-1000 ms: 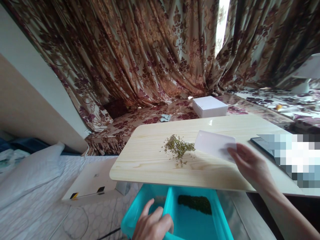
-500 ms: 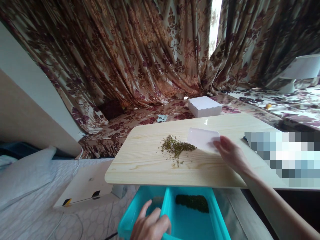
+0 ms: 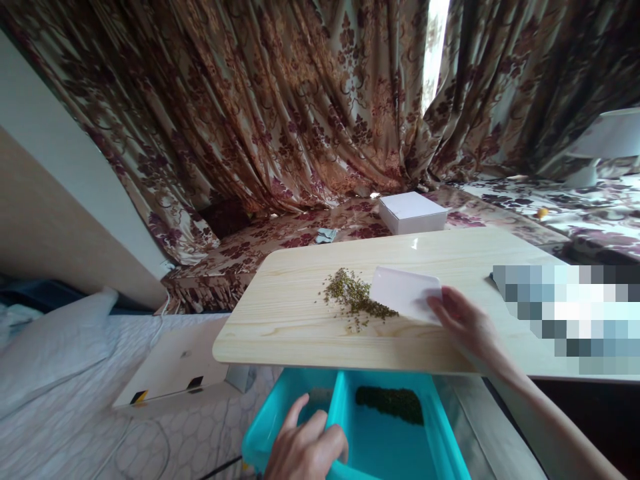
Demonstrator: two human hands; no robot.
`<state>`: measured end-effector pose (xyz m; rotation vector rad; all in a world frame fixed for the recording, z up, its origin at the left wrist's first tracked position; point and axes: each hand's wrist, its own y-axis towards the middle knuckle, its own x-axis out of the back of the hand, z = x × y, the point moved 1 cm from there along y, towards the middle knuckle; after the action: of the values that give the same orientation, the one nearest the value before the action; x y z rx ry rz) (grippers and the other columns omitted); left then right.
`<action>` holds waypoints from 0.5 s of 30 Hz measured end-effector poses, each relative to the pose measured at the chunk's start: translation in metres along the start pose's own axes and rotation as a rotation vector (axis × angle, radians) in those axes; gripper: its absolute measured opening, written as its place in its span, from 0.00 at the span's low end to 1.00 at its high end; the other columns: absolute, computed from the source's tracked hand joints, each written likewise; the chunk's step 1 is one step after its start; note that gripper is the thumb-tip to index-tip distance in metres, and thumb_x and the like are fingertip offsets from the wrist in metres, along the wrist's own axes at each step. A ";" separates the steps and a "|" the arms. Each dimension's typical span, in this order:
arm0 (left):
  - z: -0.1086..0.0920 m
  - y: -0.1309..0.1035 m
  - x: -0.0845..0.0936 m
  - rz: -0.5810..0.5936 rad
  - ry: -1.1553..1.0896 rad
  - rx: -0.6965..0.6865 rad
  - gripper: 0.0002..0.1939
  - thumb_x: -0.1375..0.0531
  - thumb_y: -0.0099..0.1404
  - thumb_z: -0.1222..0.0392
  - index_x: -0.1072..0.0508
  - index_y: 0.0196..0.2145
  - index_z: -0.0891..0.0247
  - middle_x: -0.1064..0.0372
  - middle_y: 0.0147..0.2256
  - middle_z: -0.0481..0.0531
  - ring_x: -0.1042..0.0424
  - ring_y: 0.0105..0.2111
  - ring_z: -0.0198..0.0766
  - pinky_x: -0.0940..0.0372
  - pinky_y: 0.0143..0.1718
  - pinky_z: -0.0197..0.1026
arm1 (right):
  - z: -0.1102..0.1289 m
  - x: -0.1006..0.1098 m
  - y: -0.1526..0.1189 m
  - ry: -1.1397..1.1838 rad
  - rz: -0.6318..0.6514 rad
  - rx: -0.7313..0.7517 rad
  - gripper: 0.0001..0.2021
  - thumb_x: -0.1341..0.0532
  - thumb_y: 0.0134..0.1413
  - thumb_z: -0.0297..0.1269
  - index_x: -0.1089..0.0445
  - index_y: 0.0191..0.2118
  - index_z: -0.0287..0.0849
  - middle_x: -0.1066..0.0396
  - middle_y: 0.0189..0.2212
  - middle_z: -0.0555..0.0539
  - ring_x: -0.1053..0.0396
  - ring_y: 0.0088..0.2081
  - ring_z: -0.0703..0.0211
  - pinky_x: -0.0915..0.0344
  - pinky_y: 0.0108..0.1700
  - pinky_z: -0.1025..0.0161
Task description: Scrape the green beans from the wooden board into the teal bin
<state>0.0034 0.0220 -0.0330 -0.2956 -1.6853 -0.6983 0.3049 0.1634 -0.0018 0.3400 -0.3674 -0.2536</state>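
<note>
My right hand (image 3: 465, 317) pinches the right end of a white shallow rectangular plastic tray (image 3: 403, 290), thumb on top. The tray is tilted low over the wooden tabletop, its left edge at a loose scatter of small greenish-brown grains (image 3: 347, 291). Below the table's near edge stands a turquoise divided bin (image 3: 390, 453). My left hand (image 3: 310, 443) grips its near rim by the divider, with the index finger reaching over the left compartment. A dark green heap of grains (image 3: 393, 403) lies in the right compartment; a paler patch shows in the left one.
The pale wooden table (image 3: 280, 343) has rounded corners. A white box (image 3: 413, 213) and a folded cloth (image 3: 326, 235) lie on the floral-covered ledge behind it. A flat carton (image 3: 173, 363) rests on the bed at left. Something pixelated (image 3: 575, 313) covers the table's right side.
My right hand has brought the tray slightly nearer and to the left, against the scattered grains. My left hand stays on the bin. The whole view has shifted a little.
</note>
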 end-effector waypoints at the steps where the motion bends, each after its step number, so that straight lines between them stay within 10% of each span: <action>1: 0.000 0.000 0.000 0.012 -0.002 0.009 0.09 0.46 0.57 0.69 0.37 0.29 0.54 0.41 0.24 0.40 0.35 0.20 0.34 0.34 0.54 0.52 | 0.000 -0.001 -0.001 0.014 -0.001 -0.001 0.11 0.39 0.48 0.48 0.32 0.30 0.46 0.24 0.26 0.47 0.25 0.29 0.55 0.29 0.29 0.62; 9: 0.002 -0.004 -0.003 0.020 -0.069 0.069 0.08 0.39 0.54 0.63 0.37 0.28 0.55 0.42 0.24 0.40 0.34 0.21 0.34 0.36 0.56 0.54 | 0.010 -0.001 -0.011 0.062 -0.001 -0.011 0.15 0.37 0.48 0.52 0.31 0.33 0.46 0.22 0.30 0.45 0.23 0.33 0.52 0.25 0.34 0.59; 15: 0.003 -0.004 -0.005 0.009 -0.119 0.052 0.18 0.38 0.56 0.39 0.35 0.28 0.55 0.39 0.25 0.42 0.32 0.24 0.37 0.35 0.54 0.58 | 0.026 0.016 -0.025 0.027 -0.048 -0.022 0.16 0.37 0.47 0.55 0.31 0.32 0.47 0.22 0.29 0.46 0.22 0.31 0.52 0.24 0.34 0.59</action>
<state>0.0001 0.0213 -0.0395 -0.3130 -1.8116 -0.6392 0.3048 0.1280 0.0170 0.3305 -0.3294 -0.2996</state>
